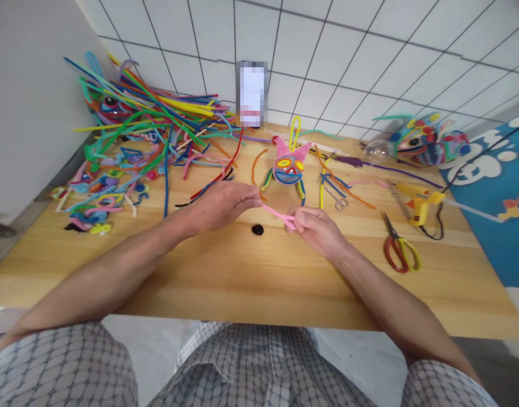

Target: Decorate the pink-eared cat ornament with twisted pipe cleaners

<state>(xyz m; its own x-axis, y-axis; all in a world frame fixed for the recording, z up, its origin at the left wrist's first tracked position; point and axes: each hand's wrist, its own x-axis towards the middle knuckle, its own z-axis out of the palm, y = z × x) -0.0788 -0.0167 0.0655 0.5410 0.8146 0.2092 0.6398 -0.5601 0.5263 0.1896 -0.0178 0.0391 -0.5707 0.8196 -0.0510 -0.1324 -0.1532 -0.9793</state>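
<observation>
A pink pipe cleaner [275, 213] is held just above the desk [242, 277], stretched between both hands.
The figure [288, 167] behind it looks largely built, head and ears in place; this strand seems only begun. One end is pinched by the closed left hand [219, 206], the looped end by the closed right hand [316, 227], forearms angled inward.

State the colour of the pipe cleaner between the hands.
Pink; head view shows the pipe cleaner held by left hand and right hand.
</observation>
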